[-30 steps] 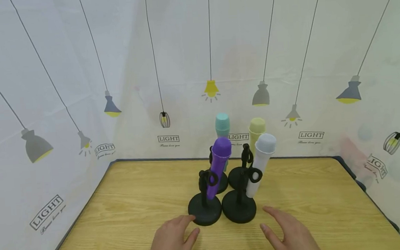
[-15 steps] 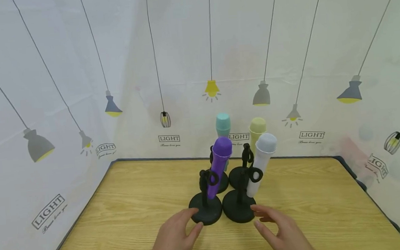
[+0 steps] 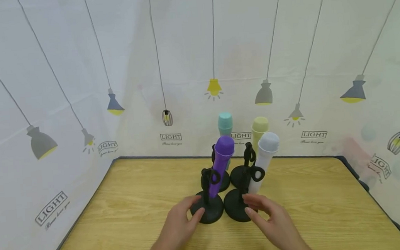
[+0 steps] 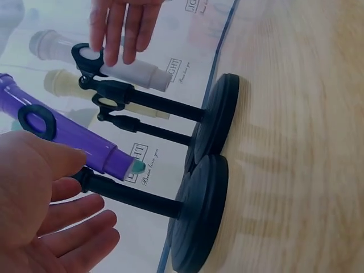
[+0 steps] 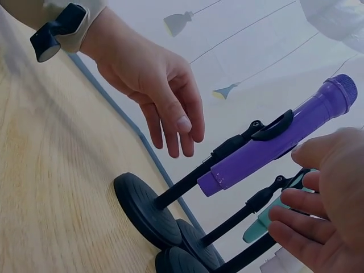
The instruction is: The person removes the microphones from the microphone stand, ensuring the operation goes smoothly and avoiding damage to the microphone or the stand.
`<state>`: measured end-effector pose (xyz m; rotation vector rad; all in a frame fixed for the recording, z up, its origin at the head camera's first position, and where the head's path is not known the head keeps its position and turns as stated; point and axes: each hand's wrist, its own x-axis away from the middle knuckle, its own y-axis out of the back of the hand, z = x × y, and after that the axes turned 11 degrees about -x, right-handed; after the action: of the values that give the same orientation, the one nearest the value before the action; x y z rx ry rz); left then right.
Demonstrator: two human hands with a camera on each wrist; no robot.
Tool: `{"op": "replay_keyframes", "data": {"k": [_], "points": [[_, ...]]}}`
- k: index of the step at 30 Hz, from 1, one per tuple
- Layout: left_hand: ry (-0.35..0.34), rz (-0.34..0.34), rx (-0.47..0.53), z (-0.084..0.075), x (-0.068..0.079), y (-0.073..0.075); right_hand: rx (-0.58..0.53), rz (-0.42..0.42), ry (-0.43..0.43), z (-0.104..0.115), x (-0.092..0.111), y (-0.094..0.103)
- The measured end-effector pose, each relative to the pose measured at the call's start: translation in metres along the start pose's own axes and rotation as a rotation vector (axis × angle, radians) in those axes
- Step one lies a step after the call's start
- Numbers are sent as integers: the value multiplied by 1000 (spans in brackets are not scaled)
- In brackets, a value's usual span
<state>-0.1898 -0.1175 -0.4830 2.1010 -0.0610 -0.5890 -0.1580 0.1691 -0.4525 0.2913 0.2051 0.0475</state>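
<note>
Several toy-like microphones are clipped at a slant in black stands grouped on the table. The purple microphone (image 3: pixel 220 170) is front left, the white microphone (image 3: pixel 263 159) front right. Behind them are a teal microphone (image 3: pixel 225 124) and a yellow microphone (image 3: pixel 259 130). My left hand (image 3: pixel 177 223) is beside the purple microphone's stand (image 3: pixel 209 211), fingers loosely bent and holding nothing. By the white microphone's stand (image 3: pixel 237 207) is my right hand (image 3: pixel 274 220), also relaxed and holding nothing. In the left wrist view, the left thumb overlaps the purple microphone; contact cannot be told.
The stands' round bases sit close together on the wood-grain table (image 3: pixel 138 191). A white cloth (image 3: pixel 181 56) printed with hanging lamps rises behind the table and at both sides. A dark edge (image 3: pixel 153 157) runs along the table's back.
Both hands have moved forward and inward, closer to the two front stands. The head view has shifted slightly. The microphones and stands stay in place.
</note>
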Motion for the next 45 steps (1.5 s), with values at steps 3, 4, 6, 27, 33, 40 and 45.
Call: {"op": "replay_keyframes", "data": {"k": [3, 4, 6, 27, 33, 40, 45], "points": [[30, 16, 39, 5, -5, -2, -25, -15, 28, 0, -5, -4], [48, 26, 59, 6, -7, -3, -35, -19, 44, 1, -7, -5], [89, 46, 108, 9, -10, -5, -52, -23, 83, 0, -9, -7], [192, 163, 401, 29, -42, -37, -221, -47, 123, 8, -35, -27], [207, 166, 397, 30, -47, -39, -254, -50, 141, 14, -38, -28], [194, 152, 391, 31, -48, -40, -299, -52, 159, 19, -39, -29], [175, 149, 396, 30, -46, -40, -307, -56, 174, 19, -39, -29]]}}
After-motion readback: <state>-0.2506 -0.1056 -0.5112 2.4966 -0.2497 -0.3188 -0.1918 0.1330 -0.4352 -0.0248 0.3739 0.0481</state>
